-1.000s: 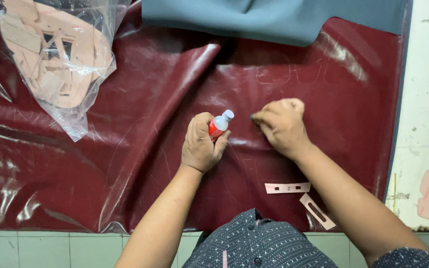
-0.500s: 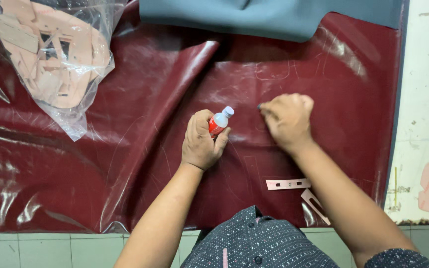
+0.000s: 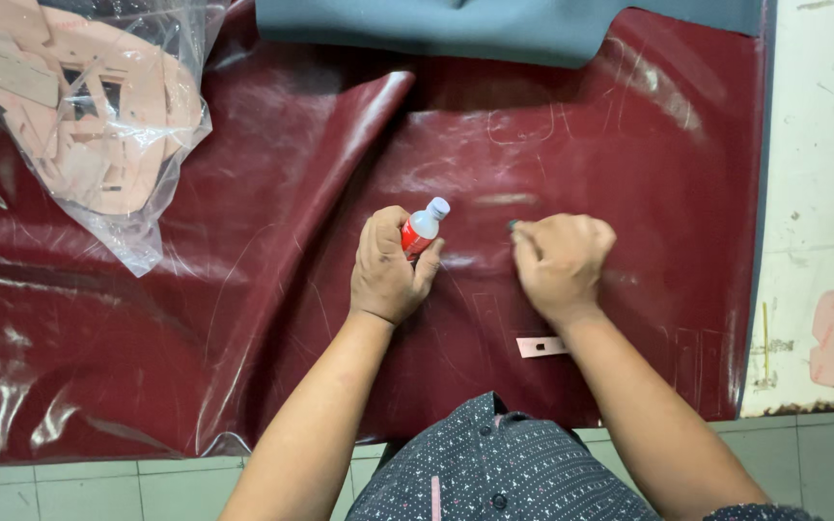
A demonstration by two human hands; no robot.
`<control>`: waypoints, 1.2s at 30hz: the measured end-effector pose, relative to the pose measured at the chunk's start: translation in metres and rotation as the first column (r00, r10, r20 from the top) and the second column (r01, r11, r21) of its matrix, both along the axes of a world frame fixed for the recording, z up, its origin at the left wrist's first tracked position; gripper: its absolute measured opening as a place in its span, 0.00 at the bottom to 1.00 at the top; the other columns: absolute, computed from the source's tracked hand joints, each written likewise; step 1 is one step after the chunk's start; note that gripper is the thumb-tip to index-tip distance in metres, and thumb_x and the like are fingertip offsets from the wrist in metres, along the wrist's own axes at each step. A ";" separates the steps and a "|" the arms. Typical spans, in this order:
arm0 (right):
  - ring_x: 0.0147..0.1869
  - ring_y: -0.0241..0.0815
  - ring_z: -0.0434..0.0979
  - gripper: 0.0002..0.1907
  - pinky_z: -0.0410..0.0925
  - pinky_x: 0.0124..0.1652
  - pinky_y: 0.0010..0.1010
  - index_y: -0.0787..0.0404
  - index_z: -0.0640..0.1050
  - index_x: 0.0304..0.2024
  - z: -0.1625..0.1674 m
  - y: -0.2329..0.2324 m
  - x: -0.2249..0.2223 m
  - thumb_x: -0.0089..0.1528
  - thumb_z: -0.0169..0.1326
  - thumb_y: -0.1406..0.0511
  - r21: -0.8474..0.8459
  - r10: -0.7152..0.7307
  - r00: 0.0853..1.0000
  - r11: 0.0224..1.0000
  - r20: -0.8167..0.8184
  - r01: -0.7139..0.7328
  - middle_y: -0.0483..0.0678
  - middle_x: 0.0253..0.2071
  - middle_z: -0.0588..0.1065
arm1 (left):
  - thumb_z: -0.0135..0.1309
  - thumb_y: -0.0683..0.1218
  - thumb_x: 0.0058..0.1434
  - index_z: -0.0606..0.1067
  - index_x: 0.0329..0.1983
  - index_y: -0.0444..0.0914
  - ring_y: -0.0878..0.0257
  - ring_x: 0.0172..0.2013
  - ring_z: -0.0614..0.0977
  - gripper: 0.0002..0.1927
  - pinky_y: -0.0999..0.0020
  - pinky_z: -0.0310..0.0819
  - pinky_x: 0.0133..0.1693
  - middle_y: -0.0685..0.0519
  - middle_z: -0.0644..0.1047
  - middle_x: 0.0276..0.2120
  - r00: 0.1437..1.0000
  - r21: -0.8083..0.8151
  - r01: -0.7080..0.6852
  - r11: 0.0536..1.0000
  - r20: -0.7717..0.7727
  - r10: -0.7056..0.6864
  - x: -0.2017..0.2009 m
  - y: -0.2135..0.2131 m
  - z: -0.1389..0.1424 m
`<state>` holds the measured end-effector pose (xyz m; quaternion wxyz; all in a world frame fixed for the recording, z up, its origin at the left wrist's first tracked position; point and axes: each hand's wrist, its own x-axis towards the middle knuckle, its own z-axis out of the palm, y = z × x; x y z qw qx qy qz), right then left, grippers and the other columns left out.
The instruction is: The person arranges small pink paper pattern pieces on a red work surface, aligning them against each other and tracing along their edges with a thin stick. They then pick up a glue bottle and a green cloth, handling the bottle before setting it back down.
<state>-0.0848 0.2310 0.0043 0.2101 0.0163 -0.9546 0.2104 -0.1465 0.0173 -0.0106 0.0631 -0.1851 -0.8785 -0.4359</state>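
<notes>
The hands are seen first: the left hand [image 3: 390, 265] is wrapped around a small bottle [image 3: 421, 230], and the right hand [image 3: 560, 260] is curled, fingertips pinched on something small and dark, too small to be identified, pressed to the maroon sheet [image 3: 243, 318]. Since a second ago the right hand has been shifted rightward along the sheet, which suggests a rubbing or marking stroke in progress; the bottle has been kept in place. The sheet is spread over the bench [image 3: 822, 193], with grey material [image 3: 494, 29] at its top and a bag of tan cut-outs [image 3: 89, 116] at upper left. A tan strip [image 3: 541, 346] lies near the right wrist. The bottle's long axis is tilted, with the white cap pointing up and right.
</notes>
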 end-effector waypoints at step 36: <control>0.48 0.47 0.74 0.03 0.57 0.57 0.46 0.54 0.82 0.35 0.001 0.034 0.027 0.62 0.61 0.63 0.050 -0.163 0.986 0.986 0.021 0.161 0.44 0.36 0.76 | 0.64 0.49 0.61 0.63 0.53 0.38 0.46 0.44 0.75 0.26 0.51 0.71 0.45 0.46 0.72 0.44 0.998 -0.013 0.011 1.000 -0.057 -0.012 0.000 0.003 -0.006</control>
